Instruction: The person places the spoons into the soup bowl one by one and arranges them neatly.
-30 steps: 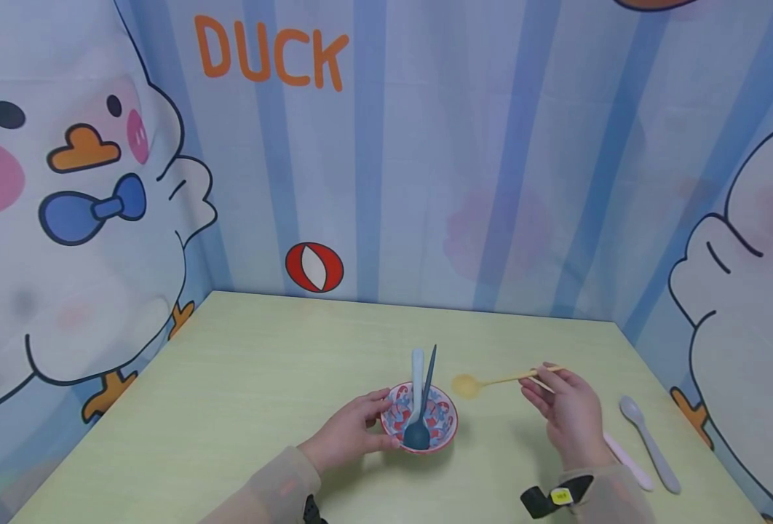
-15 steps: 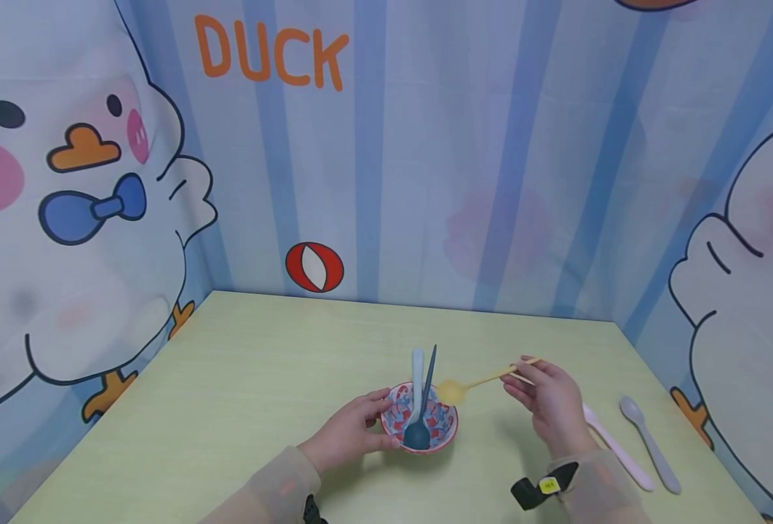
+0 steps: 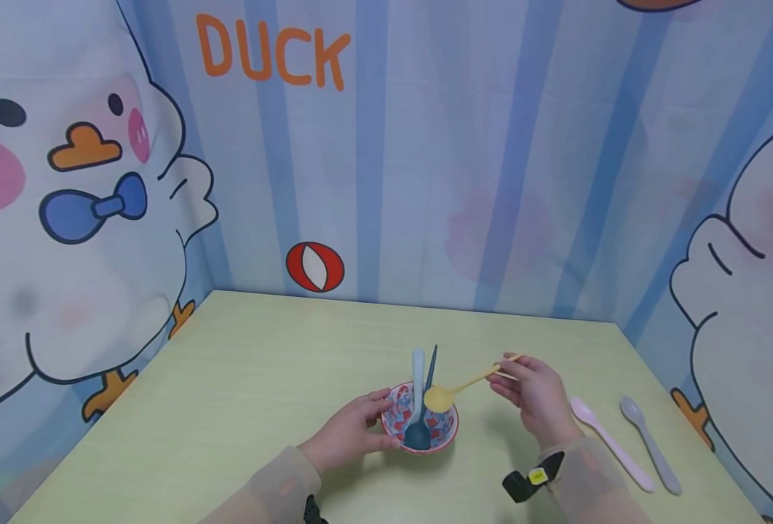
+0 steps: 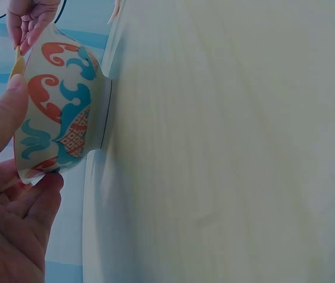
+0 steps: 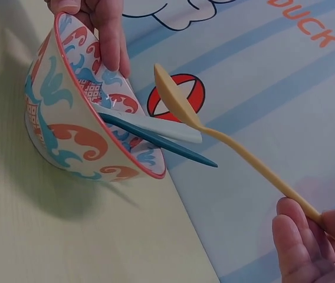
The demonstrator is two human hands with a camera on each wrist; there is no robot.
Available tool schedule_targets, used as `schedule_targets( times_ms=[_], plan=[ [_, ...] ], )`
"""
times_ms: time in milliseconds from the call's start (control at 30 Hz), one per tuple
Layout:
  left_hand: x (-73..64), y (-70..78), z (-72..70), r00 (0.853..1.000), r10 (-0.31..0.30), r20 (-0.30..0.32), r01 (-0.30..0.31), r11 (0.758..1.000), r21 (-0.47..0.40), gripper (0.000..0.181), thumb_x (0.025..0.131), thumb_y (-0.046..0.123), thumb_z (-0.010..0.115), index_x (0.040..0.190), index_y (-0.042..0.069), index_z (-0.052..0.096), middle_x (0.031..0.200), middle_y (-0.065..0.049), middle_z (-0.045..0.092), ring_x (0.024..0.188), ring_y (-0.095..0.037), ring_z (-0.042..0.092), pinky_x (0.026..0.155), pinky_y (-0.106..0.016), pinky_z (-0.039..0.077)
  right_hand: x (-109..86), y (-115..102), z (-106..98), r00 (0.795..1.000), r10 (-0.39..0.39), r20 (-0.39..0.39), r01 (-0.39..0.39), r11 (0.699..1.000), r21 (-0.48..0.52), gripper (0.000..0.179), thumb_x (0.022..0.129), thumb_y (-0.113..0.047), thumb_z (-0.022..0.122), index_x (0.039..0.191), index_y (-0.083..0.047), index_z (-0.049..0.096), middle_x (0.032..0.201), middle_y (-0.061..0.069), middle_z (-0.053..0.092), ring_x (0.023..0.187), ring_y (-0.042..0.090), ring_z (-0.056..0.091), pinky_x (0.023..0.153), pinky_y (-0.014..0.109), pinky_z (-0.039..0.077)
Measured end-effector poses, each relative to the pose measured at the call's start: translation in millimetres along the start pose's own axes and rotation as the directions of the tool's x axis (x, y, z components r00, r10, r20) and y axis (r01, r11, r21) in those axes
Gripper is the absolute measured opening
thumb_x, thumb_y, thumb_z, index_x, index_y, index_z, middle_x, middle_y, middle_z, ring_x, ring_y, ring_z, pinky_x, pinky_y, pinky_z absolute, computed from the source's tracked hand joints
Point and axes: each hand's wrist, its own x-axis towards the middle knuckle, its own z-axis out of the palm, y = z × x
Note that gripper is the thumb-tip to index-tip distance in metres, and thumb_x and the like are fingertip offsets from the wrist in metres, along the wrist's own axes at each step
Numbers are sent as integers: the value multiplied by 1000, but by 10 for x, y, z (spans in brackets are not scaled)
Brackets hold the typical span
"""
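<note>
A small patterned bowl (image 3: 444, 435) stands on the table in the head view. My left hand (image 3: 347, 434) holds it at its left side; thumb and fingers span the wall in the left wrist view. Inside lean a dark teal spoon (image 3: 417, 437) and a pale, whitish spoon (image 3: 418, 375), whose lower end is partly hidden. My right hand (image 3: 536, 399) pinches a yellow spoon (image 3: 439, 399) by its handle end. The yellow spoon's head hangs over the bowl's right part, and the right wrist view shows it above the rim, apart from the bowl.
To the right of my right hand, a pink spoon (image 3: 612, 445) and a grey spoon (image 3: 651, 445) lie side by side on the pale table (image 3: 282, 349). A striped curtain (image 3: 413, 145) with cartoon ducks hangs behind and beside the table edges.
My right hand has moved left with the yellow spoon, bringing its head from beside the bowl to over it. More of the pink spoon shows. My left hand and the bowl stay put.
</note>
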Motion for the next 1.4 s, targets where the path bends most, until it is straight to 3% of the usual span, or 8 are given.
schedule_targets(
  times_ms=[800,1200,1400],
  plan=[
    [-14,32,-2,1000,0,-3,0,1000,11,74,81,32,78,141,1,47,152,-7,35,129,-31,46,103,-42,43,176,136,149,997,23,67,-12,987,-162,30,97,-4,53,123,9,48,99,15,63,74,16,69,72,28,59],
    [-9,34,-2,1000,3,-5,-3,1000,11,75,81,31,78,141,0,46,152,-8,35,128,-31,48,103,-41,43,184,173,307,991,30,129,12,951,-309,31,95,-5,56,123,9,52,104,20,63,76,19,68,71,30,59],
    [5,22,7,1000,-12,-7,12,1000,5,75,80,31,79,142,2,46,153,-5,35,128,-29,48,104,-40,43,208,192,388,985,42,167,23,929,-370,31,95,-5,57,122,10,53,96,16,64,73,19,68,71,33,59]
  ],
)
